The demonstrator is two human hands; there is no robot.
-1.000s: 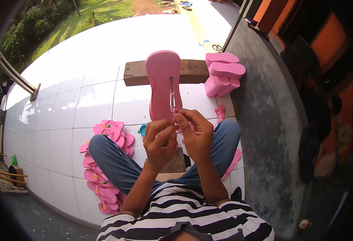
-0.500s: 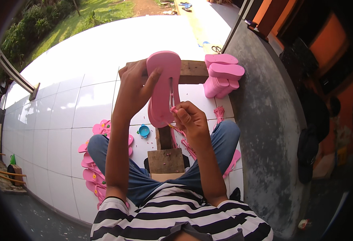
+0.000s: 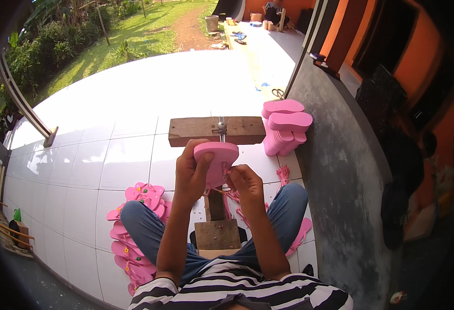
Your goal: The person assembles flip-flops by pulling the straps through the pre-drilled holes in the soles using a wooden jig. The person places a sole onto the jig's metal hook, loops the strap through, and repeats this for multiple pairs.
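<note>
Left grip [image 3: 188, 173] around edge of pink sole [image 3: 217, 156]

Pink foam sandal sole [image 3: 218, 161] btwn L hand [image 3: 189, 173] & R hand [image 3: 246, 185]; brown oblong wooden beam [image 3: 190, 132] beyond both. Flower-trimmed pink sandals [image 3: 129, 250] lie L of L hand; bunched thin pink straps [image 3: 283, 176] R of R hand, stacked pink foam soles [image 3: 277, 140] farther fwd.

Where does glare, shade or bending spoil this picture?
Head view: glare washes out the far white floor; head view, right side: shade hides much and the orange wall looks bowed; head view, middle: fine detail between the right hand and pink sole is too small to tell.
</note>
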